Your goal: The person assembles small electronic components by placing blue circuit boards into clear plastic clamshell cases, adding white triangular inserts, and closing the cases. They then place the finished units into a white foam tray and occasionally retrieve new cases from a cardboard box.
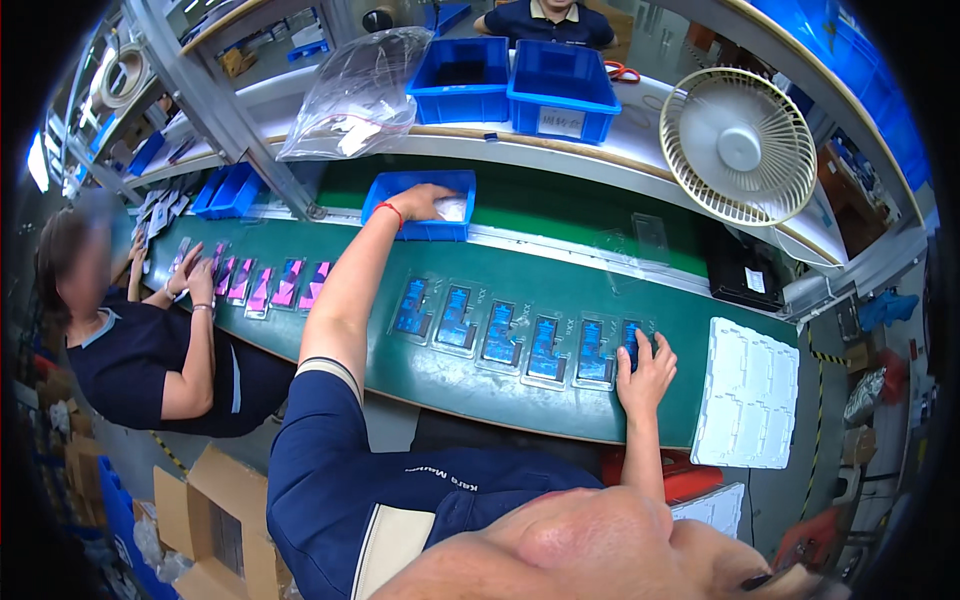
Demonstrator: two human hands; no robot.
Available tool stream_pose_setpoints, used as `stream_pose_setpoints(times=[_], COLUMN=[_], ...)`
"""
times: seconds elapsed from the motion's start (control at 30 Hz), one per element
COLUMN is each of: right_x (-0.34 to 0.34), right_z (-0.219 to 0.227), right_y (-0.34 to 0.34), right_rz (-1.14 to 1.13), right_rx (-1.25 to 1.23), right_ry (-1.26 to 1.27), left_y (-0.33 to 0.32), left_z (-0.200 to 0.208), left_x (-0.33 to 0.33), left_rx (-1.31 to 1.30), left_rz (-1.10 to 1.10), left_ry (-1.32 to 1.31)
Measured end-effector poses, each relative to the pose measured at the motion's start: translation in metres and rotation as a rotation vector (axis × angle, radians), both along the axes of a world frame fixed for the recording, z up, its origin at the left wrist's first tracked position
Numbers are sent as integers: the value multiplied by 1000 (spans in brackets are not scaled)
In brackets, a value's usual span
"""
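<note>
My left arm stretches across the green bench, and my left hand [418,203] is inside a blue bin [388,186] at the back. Its fingers curl in beside small white and clear items [452,209]; what they pinch is too small to make out. Over at the right, my right hand [648,374] has its fingers apart, touching the edge of the last clear plastic tray with a blue piece [630,342]. That tray ends a row of several like it, among them one clear tray [500,335] in the middle.
White moulded trays [745,395] lie at the bench's right end, near a black box [745,275]. On the shelf above stand blue bins [563,90], a plastic bag [355,95] and a fan [738,148]. At left a co-worker [140,360] handles pink pieces [285,285].
</note>
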State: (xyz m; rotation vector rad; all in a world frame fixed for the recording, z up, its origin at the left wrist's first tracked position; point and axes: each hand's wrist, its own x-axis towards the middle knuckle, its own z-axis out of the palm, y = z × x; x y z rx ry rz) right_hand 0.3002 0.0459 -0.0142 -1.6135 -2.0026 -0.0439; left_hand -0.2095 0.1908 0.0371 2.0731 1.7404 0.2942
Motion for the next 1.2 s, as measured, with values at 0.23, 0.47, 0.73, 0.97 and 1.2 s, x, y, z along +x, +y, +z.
stream_pose_setpoints(times=[0.23, 0.47, 0.73, 0.97, 1.2], right_x=[1, -1, 1, -31, -198], right_z=[3, 4, 0, 19, 38], right_y=[-2, -1, 1, 6, 28], right_rz=[-10, -15, 6, 134, 756], right_rx=[-30, -34, 8, 122, -518], right_ry=[12, 25, -4, 207, 904], left_y=[4, 8, -15, -110, -193], left_z=[-7, -13, -9, 4, -10], left_x=[-3, 0, -4, 41, 112], left_rx=[75, 321, 497, 237, 201], left_rz=[-15, 95, 596, 665, 614], left_ry=[-14, 64, -580, -1291, -1358])
